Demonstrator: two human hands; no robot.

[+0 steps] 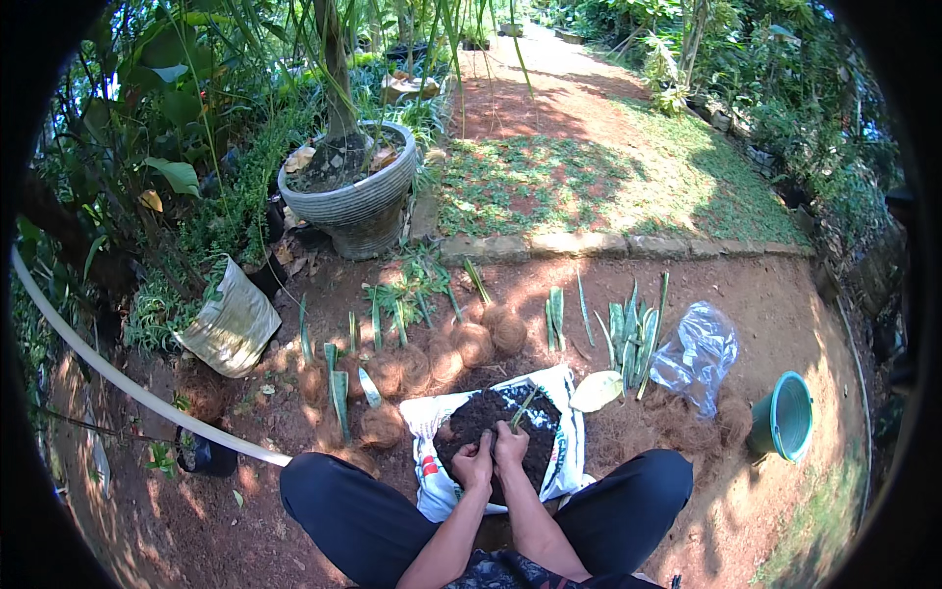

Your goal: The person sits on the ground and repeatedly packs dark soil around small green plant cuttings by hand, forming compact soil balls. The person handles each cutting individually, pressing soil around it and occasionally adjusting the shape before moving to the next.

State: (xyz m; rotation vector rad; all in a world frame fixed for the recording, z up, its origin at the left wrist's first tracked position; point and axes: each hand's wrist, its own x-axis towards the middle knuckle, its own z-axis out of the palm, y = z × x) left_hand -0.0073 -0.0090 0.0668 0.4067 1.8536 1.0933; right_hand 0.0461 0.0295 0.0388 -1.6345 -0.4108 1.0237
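Note:
Between my knees lies an opened white sack (429, 412) with dark soil (471, 416) on it. My left hand (473, 462) and my right hand (509, 448) meet over the soil, fingers bent. A green leaf cutting (525, 407) rises from the fingers of my right hand. Whether my left hand holds soil or part of the cutting cannot be told. Several coir-wrapped balls (472, 344) with upright leaf cuttings stand left of and beyond the sack. More snake plant leaves (631, 335) lie beyond its right side, near a pale leaf or disc (597, 391).
Loose coconut fibre (662, 427), a clear plastic bag (695, 353) and a green bucket (781, 418) are to the right. At left are a pale sack (231, 320), a hose (140, 392) and a black plant bag (207, 453). A large potted tree (349, 202) and stone edging (578, 244) stand ahead.

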